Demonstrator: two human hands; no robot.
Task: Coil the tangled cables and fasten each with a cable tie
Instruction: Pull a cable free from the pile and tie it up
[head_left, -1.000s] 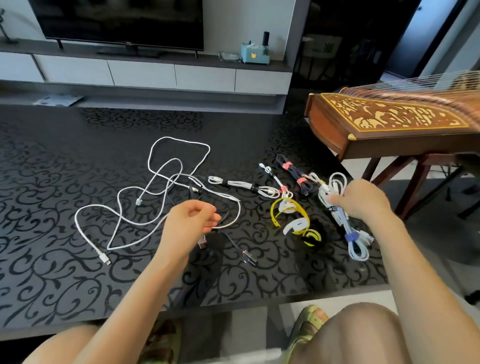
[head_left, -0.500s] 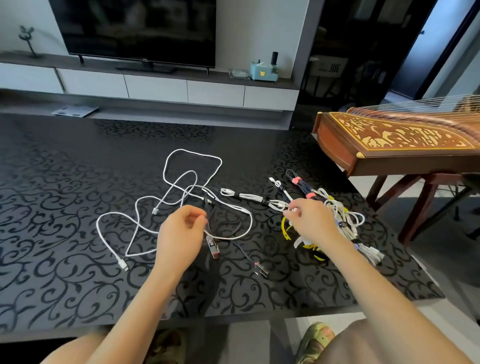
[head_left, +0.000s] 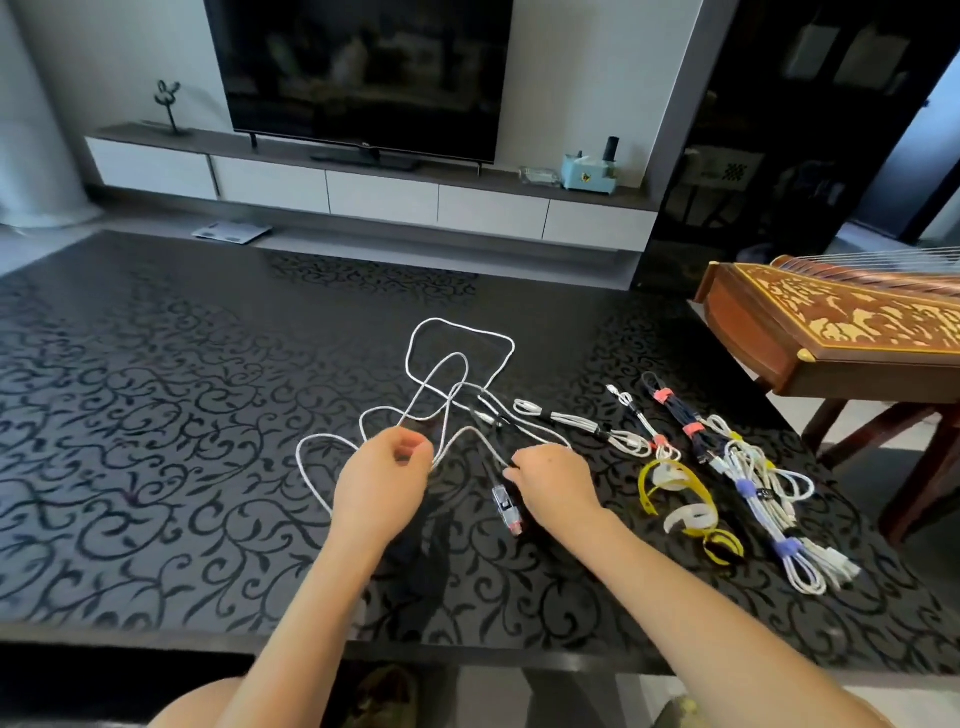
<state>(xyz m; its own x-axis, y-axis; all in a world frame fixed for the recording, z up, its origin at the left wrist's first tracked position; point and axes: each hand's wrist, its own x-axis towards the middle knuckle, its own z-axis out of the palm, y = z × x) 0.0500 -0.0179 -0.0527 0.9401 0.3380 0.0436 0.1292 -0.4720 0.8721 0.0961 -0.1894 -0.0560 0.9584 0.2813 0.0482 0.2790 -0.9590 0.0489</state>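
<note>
A long white cable lies in loose tangled loops on the black patterned table. My left hand has its fingers curled at the near loops and pinches a white strand. A thin black cable with a clear plug runs between my hands. My right hand pinches it just above the plug. To the right lie coiled, tied bundles: a white one, a black one with pink ties, and a white one with blue ties. Loose yellow and white cable ties lie beside them.
A wooden zither on a stand sits off the table's right edge. A TV and low white cabinet stand beyond the far edge. My knees show below the near edge.
My right hand has let go of the blue-tied white bundle, which now lies on the table, and moved left to the black cable. My left hand has stayed at the tangle.
</note>
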